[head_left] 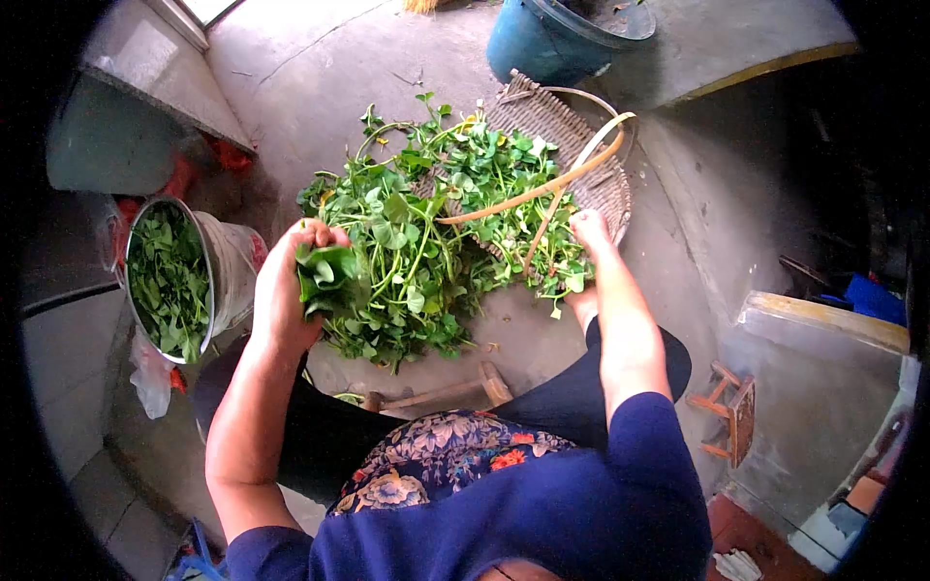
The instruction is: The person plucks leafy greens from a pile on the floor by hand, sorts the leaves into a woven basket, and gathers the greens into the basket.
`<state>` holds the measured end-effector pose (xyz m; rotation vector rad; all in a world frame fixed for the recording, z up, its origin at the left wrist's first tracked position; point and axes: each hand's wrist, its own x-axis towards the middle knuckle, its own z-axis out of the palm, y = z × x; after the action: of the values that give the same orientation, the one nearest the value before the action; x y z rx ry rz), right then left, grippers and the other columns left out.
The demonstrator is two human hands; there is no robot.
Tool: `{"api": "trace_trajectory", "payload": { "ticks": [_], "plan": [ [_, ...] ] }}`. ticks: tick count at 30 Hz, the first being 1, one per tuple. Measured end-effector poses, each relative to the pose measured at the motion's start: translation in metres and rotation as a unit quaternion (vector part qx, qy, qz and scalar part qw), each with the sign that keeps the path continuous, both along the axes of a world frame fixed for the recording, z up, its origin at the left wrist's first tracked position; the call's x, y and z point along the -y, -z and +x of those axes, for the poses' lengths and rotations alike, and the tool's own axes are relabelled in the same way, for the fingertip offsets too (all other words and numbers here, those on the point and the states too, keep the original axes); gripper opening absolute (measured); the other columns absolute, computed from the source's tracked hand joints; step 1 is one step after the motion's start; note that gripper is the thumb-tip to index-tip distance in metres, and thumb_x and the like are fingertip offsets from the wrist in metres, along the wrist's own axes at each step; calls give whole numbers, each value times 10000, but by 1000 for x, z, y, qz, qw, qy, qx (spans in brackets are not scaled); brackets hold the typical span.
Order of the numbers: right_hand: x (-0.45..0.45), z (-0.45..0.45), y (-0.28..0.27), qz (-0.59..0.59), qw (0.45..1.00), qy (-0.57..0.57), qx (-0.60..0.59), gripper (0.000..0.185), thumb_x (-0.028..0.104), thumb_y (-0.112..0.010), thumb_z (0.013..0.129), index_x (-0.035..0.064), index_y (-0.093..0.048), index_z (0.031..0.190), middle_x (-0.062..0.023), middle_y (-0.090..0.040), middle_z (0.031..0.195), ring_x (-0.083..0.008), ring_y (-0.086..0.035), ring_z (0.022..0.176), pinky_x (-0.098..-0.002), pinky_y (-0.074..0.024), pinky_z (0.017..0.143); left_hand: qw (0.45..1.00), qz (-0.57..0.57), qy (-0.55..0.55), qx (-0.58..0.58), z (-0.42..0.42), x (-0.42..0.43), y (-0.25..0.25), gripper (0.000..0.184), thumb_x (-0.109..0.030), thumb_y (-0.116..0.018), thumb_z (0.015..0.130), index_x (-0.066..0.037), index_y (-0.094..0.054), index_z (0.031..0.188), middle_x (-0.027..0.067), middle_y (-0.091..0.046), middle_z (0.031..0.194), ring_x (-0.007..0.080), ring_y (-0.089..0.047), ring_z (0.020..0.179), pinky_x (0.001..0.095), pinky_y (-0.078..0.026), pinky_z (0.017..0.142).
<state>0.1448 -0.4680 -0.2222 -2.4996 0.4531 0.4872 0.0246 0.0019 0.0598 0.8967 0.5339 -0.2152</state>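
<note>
A bunch of green leaves [325, 275] is gripped in my left hand [295, 266], its fingers curled round them. My right hand [591, 229] is closed at the right edge of the heap, over the basket; what its fingers hold is hidden. Between my hands spreads a large heap of leafy green stems [397, 232], partly on the floor and partly in a woven wicker basket [610, 189]. The basket lies tilted, its pale curved handle [542, 192] crossing above the greens.
A white bucket [228, 266] of picked leaves leans at the left. A blue tub [542, 44] stands at the back. A small wooden stool [736, 418] is at the right. Beneath me shows part of a wooden seat [494, 382]. A plastic bag [150, 378] lies below the bucket.
</note>
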Motion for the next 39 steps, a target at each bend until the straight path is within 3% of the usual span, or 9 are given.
{"api": "trace_trajectory", "payload": {
  "ticks": [4, 6, 10, 14, 18, 25, 29, 32, 39],
  "plan": [
    [-56, -8, 10, -86, 995, 57, 11, 440, 356, -708, 713, -24, -638, 924, -185, -652, 888, -281, -626, 853, -390, -476, 783, 998, -1, 52, -48, 7, 3, 9, 167, -249, -436, 868, -96, -457, 807, 62, -552, 855, 159, -500, 736, 281, -434, 664],
    [-65, -12, 23, -56, 983, -16, -172, 476, 383, -663, 710, 31, -644, 1030, -219, -620, 1050, -354, -600, 980, -388, -469, 848, 997, 10, 59, -58, 11, 1, 12, 152, -235, -437, 862, -94, -456, 807, 65, -557, 859, 155, -502, 740, 280, -434, 670],
    [-63, -11, 8, -85, 979, -36, -180, 384, 293, -649, 733, 4, -633, 985, -231, -627, 998, -344, -612, 944, -386, -471, 821, 996, 16, 73, -57, 17, -1, 13, 155, -229, -432, 864, -88, -459, 807, 64, -554, 847, 150, -504, 737, 276, -436, 658],
    [-41, -2, -29, 36, 993, -94, -62, 264, 221, -593, 787, 1, -612, 930, -188, -642, 892, -293, -618, 834, -380, -472, 755, 993, 9, 103, -55, 13, 5, 7, 157, -219, -432, 856, -78, -459, 793, 66, -549, 827, 142, -500, 734, 269, -430, 647],
    [-29, 3, -87, 96, 987, -106, -77, 229, 203, -568, 823, 4, -600, 932, -151, -637, 834, -230, -601, 787, -355, -463, 742, 987, 71, 147, -8, -2, 7, 16, 157, -238, -435, 832, -85, -444, 794, 63, -540, 824, 158, -504, 680, 283, -449, 574],
    [-31, -29, -204, -69, 971, -222, 49, 185, 158, -511, 875, -23, -502, 914, -171, -593, 825, -252, -571, 722, -377, -455, 688, 968, 124, 216, 19, -20, 11, 7, 154, -224, -438, 824, -76, -475, 805, 65, -581, 828, 133, -508, 682, 264, -438, 586],
    [-34, -66, -242, 96, 982, -78, 142, 99, 105, -465, 901, 12, -499, 902, -98, -580, 735, -171, -562, 644, -315, -462, 589, 961, 144, 231, 42, -23, 14, 10, 160, -209, -438, 863, -70, -504, 818, 63, -604, 803, 119, -515, 687, 271, -444, 613],
    [-37, -93, -264, 109, 976, 15, 186, 91, 102, -452, 910, 36, -513, 924, -51, -568, 701, -119, -540, 599, -286, -447, 537, 970, 84, 226, 29, -25, 20, 3, 179, -216, -468, 927, -67, -537, 856, 35, -597, 785, 105, -509, 732, 253, -415, 718],
    [-76, -154, -284, 137, 926, -57, 346, 120, 41, -436, 909, 33, -522, 993, -21, -542, 723, -86, -533, 654, -237, -442, 581, 954, 116, 257, 97, -28, 29, 22, 180, -220, -487, 946, -66, -564, 896, -35, -547, 792, 62, -477, 769, 205, -369, 755]
  ]
}}
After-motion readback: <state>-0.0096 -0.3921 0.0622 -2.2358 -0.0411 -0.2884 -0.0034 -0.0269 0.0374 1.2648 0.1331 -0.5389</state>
